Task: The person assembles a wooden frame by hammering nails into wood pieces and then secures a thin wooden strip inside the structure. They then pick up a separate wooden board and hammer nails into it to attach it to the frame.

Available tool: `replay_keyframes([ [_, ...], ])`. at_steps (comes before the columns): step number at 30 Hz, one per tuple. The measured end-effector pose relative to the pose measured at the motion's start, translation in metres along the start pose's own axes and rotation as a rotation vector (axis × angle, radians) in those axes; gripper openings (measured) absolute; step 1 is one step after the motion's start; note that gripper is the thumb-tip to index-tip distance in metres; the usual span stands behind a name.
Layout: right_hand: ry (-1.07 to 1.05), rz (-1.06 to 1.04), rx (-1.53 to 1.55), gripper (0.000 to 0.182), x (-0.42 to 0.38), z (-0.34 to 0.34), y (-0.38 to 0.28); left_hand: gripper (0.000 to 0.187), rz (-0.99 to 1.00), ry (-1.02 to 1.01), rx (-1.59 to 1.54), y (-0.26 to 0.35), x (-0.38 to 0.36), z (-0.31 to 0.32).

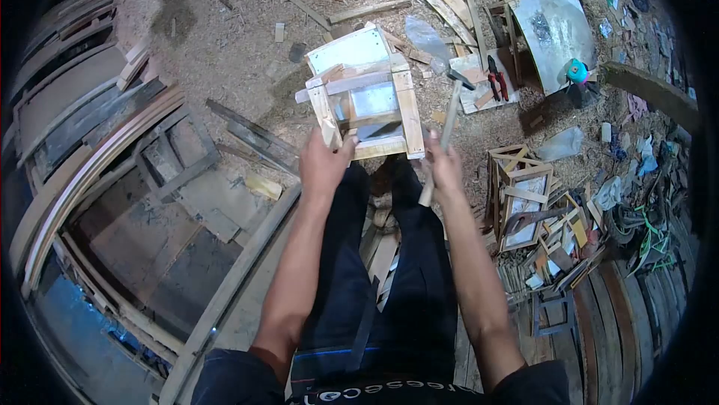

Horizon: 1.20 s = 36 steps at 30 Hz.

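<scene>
A small wooden frame (407, 109) with pale panels (350, 50) stands in front of my knees, looking like a little stool or box built from rough strips. My left hand (323, 159) is closed around its near left post. In my right hand (445, 167) is a hammer (451, 116), gripped low on its wooden handle. The hammer's dark head points away from me, just right of the frame and apart from it. Part of the right hand's fingers hides behind the handle.
Red-handled pliers (496, 80) lie on a pale board (468, 68) to the right. Beyond is a white-topped piece (550, 26) with a teal object (577, 71) on it. Another wooden frame (528, 206) stands near scrap wood. Large curved frames (112, 150) fill the left. Sawdust and offcuts cover the ground.
</scene>
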State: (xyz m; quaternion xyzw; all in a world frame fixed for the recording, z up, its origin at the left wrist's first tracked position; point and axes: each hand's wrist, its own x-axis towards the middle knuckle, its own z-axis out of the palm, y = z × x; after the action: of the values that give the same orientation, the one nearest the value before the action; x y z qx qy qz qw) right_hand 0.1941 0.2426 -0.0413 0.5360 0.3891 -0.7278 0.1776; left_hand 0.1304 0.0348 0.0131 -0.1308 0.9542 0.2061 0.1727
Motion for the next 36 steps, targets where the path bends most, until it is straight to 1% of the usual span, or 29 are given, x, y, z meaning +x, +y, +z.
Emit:
replay_keyframes([
  [1, -0.056, 0.030, -0.011, 0.044, 0.001, 0.005, 0.005, 0.045, 0.000, 0.002, -0.005, 0.000, 0.000, 0.001],
  [3, -0.110, -0.022, 0.048, 0.043, -0.007, 0.015, 0.005, 0.034, -0.104, 0.014, -0.035, -0.001, 0.000, 0.003],
  [4, -0.107, -0.025, 0.051, 0.043, -0.015, 0.016, 0.002, 0.034, -0.100, 0.012, -0.036, -0.003, 0.001, -0.001],
  [6, -0.025, -0.117, 0.035, 0.042, -0.037, 0.019, -0.005, 0.032, -0.098, 0.004, -0.048, -0.011, 0.009, -0.014],
  [7, -0.026, -0.118, 0.035, 0.042, -0.041, 0.015, -0.001, 0.032, -0.098, 0.005, -0.049, -0.020, 0.012, -0.020],
  [9, 0.119, -0.318, -0.149, 0.042, -0.042, -0.006, -0.003, 0.027, -0.063, -0.127, -0.363, -0.037, 0.019, -0.035],
  [10, 0.116, -0.323, -0.147, 0.042, -0.045, -0.012, -0.008, 0.028, -0.091, -0.175, -0.458, -0.040, 0.019, -0.043],
  [11, 0.155, -0.343, -0.168, 0.043, -0.047, -0.021, -0.016, 0.028, -0.084, -0.172, -0.461, -0.043, 0.020, -0.051],
  [13, 0.200, -0.368, -0.191, 0.043, -0.044, -0.037, -0.024, 0.030, -0.210, -0.395, -0.672, -0.051, 0.019, -0.061],
  [15, 0.139, -0.315, -0.024, 0.045, -0.031, -0.049, -0.028, 0.039, -0.164, -0.465, -0.878, -0.061, 0.023, -0.054],
  [16, 0.065, -0.258, 0.005, 0.046, -0.026, -0.054, -0.031, 0.041, -0.155, -0.546, -0.902, -0.064, 0.023, -0.055],
  [17, 0.067, -0.265, 0.002, 0.046, -0.021, -0.057, -0.029, 0.042, -0.147, -0.629, -0.924, -0.067, 0.022, -0.055],
  [18, -0.018, -0.194, -0.023, 0.048, -0.022, -0.051, -0.033, 0.045, -0.100, -0.668, -0.983, -0.068, 0.024, -0.049],
  [19, -0.103, -0.126, -0.047, 0.050, -0.022, -0.045, -0.037, 0.045, -0.081, -0.683, -0.973, -0.064, 0.024, -0.048],
  [20, -0.225, -0.160, 0.074, 0.054, -0.024, -0.034, -0.034, 0.047, -0.085, -0.739, -1.046, -0.069, 0.027, -0.038],
  [21, -0.290, -0.169, 0.035, 0.056, -0.021, -0.035, -0.028, 0.048, -0.091, -0.797, -1.119, -0.074, 0.029, -0.028],
  [22, -0.302, -0.173, -0.010, 0.048, -0.033, -0.021, -0.033, 0.048, -0.078, -0.794, -1.199, -0.072, 0.026, -0.027],
  [23, -0.314, -0.175, -0.054, 0.041, -0.046, -0.007, -0.038, 0.048, -0.078, -0.796, -1.202, -0.070, 0.026, -0.027],
  [24, -0.372, -0.127, -0.002, 0.040, -0.056, 0.000, -0.044, 0.049, -0.062, -0.821, -1.219, -0.071, 0.028, -0.026],
  [25, -0.372, -0.130, -0.004, 0.040, -0.058, 0.001, -0.042, 0.050, -0.043, -0.845, -1.236, -0.071, 0.029, -0.026],
  [27, -0.295, -0.136, 0.087, 0.040, -0.061, 0.004, -0.038, 0.049, -0.054, -0.800, -1.298, -0.072, 0.029, -0.026],
  [28, -0.347, -0.174, 0.154, 0.040, -0.065, 0.010, -0.035, 0.049, -0.109, -0.861, -1.346, -0.073, 0.030, -0.032],
  [29, -0.350, -0.175, 0.151, 0.040, -0.067, 0.012, -0.034, 0.049, -0.164, -0.922, -1.394, -0.073, 0.031, -0.036],
  [30, -0.378, -0.175, 0.192, 0.038, -0.068, 0.011, -0.033, 0.049, -0.163, -0.919, -1.398, -0.073, 0.030, -0.036],
  [32, -0.391, -0.182, 0.234, 0.031, -0.067, 0.013, -0.033, 0.056, -0.150, -0.787, -1.443, -0.068, 0.028, -0.031],
  [33, -0.395, -0.184, 0.230, 0.031, -0.068, 0.018, -0.033, 0.061, -0.144, -0.720, -1.463, -0.068, 0.029, -0.031],
  [34, -0.281, -0.201, 0.155, 0.033, -0.071, 0.023, -0.034, 0.063, -0.321, -0.800, -1.777, -0.099, 0.039, -0.007],
  [35, -0.167, -0.218, 0.078, 0.035, -0.076, 0.029, -0.035, 0.055, 0.080, -0.557, -1.380, -0.106, 0.050, 0.019],
  [36, -0.069, -0.267, 0.123, 0.031, -0.085, 0.051, -0.040, 0.050, -0.153, -0.449, -1.284, -0.142, 0.049, 0.037],
])
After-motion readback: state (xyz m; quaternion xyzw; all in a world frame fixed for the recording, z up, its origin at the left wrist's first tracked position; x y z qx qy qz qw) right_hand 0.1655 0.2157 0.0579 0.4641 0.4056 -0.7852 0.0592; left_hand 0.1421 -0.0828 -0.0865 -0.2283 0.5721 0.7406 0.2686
